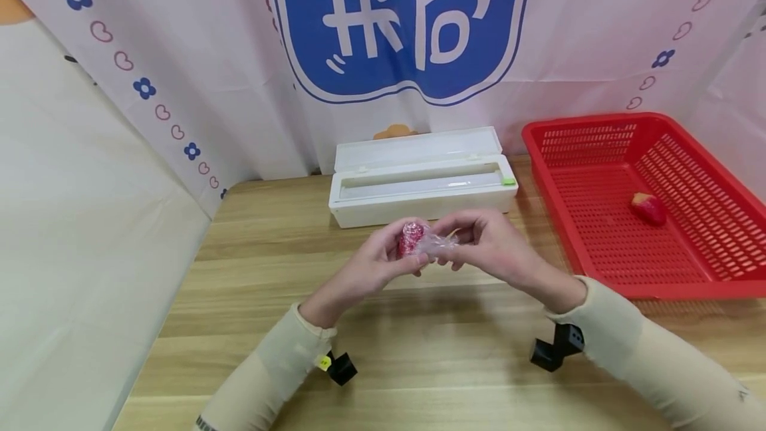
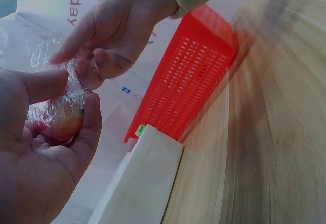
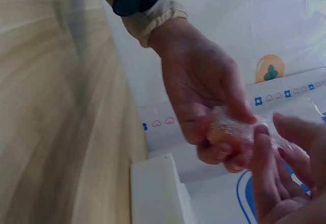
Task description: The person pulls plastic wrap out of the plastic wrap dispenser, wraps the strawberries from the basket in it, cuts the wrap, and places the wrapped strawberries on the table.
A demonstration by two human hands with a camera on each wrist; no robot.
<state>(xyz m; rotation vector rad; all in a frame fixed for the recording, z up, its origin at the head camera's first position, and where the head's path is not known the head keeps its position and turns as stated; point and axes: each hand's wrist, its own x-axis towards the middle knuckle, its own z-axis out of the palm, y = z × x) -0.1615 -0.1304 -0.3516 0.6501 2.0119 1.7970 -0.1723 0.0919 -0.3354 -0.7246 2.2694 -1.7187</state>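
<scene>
White printed cloth is hung in soft folds as a curtain (image 1: 239, 38) at twelve o'clock. Before it is spread a smooth table (image 1: 419, 364) of pale brown wood grain, its straight edge drawn from ten o'clock down to eight; room for moving is given over the grain at nine and six o'clock from the hands. At three o'clock is placed a red plastic basket (image 1: 559, 218) with slotted walls and a rounded rim, by which reach is bounded on that side. Just beyond the hands, at twelve o'clock, a long white box (image 1: 425, 205) is set, its flat lid (image 1: 419, 149) tipped back and its straight front edge near the fingers. By the curled fingers and thumb of the left hand (image 1: 371, 258) a rounded red piece (image 1: 410, 238) is gripped above the table, wrapped in shiny, crinkled clear film (image 1: 439, 245), whose gathered tail is pinched by the bent fingers of the right hand (image 1: 497, 245). Inside the basket a second piece (image 1: 649, 209), glossy red with a yellowish end, is seen. At the box's three o'clock end is fixed a green tab (image 1: 509, 181).
</scene>
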